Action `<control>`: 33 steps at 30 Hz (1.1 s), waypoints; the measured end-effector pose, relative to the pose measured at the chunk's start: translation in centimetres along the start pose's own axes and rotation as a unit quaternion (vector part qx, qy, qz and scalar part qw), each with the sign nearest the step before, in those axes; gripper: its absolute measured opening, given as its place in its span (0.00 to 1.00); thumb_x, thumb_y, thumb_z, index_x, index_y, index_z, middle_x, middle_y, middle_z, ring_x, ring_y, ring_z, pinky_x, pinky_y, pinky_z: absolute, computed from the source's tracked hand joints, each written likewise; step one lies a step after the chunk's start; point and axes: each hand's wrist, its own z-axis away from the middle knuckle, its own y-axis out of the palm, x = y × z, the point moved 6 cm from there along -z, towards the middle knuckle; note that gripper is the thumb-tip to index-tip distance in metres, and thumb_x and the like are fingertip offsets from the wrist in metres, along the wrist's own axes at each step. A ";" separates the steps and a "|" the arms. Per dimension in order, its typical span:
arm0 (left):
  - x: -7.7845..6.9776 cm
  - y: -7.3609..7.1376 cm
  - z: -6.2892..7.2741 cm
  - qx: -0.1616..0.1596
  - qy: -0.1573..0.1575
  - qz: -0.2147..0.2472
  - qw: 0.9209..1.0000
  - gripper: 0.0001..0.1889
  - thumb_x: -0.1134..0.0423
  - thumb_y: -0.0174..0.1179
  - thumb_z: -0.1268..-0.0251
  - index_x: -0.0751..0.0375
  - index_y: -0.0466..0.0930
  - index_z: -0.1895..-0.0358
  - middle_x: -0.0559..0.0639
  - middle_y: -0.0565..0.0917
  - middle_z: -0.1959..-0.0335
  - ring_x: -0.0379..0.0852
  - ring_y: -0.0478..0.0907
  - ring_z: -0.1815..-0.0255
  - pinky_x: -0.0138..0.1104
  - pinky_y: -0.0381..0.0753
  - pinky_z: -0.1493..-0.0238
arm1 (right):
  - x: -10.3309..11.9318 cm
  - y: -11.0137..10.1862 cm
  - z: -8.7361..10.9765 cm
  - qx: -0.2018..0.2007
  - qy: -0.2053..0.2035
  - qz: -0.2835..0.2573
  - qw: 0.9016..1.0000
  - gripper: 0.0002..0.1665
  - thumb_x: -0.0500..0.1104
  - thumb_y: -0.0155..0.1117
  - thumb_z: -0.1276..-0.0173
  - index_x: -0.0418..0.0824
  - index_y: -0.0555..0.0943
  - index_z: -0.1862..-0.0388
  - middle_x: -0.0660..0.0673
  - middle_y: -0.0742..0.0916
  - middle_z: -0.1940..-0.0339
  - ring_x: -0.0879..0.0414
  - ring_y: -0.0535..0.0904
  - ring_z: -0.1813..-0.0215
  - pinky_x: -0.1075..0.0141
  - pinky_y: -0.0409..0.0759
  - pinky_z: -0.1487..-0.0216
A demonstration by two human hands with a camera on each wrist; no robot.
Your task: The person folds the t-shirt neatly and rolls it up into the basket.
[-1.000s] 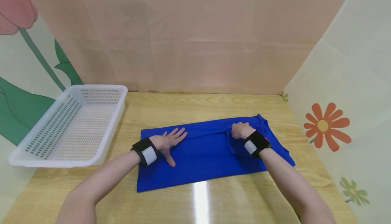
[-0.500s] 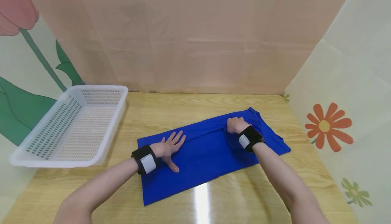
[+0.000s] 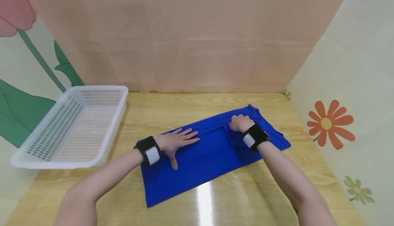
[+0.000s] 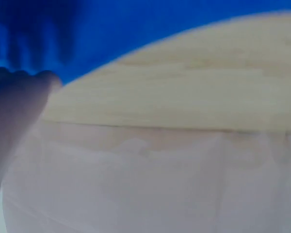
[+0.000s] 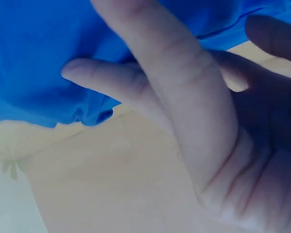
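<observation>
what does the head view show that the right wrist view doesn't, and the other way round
Only the head view: the white basket, the left hand and the orange flower.
Only the right wrist view: close-up skin creases on the right hand.
Both: that hand, the blue cloth and the tan backdrop.

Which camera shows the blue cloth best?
The head view: it shows the blue cloth almost whole, covered partly by the left hand and right hand. The left wrist view shows only a blurred patch, the right wrist view a cropped part.
</observation>
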 end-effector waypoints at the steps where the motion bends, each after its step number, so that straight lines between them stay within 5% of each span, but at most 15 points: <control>1: 0.1 0.0 -0.2 0.001 0.012 -0.009 1.000 0.69 0.37 0.77 0.58 0.52 0.39 0.17 0.53 0.37 0.15 0.57 0.32 0.14 0.54 0.38 0.17 | 0.0 0.1 -0.1 0.008 -0.003 0.002 1.000 0.30 0.49 0.43 0.19 0.29 0.68 0.29 0.22 0.71 0.29 0.22 0.65 0.29 0.32 0.69 0.33; 11: 0.0 1.0 -0.6 0.023 0.051 0.047 0.997 0.69 0.42 0.79 0.57 0.54 0.39 0.17 0.58 0.32 0.16 0.61 0.29 0.15 0.59 0.37 0.18 | 1.3 0.0 -1.5 0.031 -0.031 0.012 0.999 0.27 0.45 0.43 0.19 0.27 0.69 0.32 0.22 0.70 0.28 0.23 0.63 0.27 0.37 0.67 0.29; 21: -1.2 1.6 0.1 0.035 -0.012 0.062 0.997 0.67 0.39 0.75 0.53 0.50 0.34 0.17 0.54 0.29 0.16 0.58 0.26 0.15 0.59 0.36 0.19 | 2.8 -0.2 -2.2 0.024 -0.025 -0.002 0.999 0.28 0.47 0.43 0.19 0.33 0.70 0.29 0.26 0.70 0.26 0.26 0.63 0.26 0.35 0.68 0.31; 33: -3.6 2.5 0.3 -0.022 -0.065 0.100 0.993 0.68 0.36 0.75 0.56 0.46 0.36 0.17 0.58 0.32 0.16 0.63 0.29 0.15 0.64 0.40 0.20 | 3.8 -0.4 -3.2 0.043 -0.060 0.009 0.997 0.30 0.47 0.43 0.19 0.36 0.65 0.24 0.30 0.68 0.23 0.30 0.60 0.22 0.35 0.62 0.26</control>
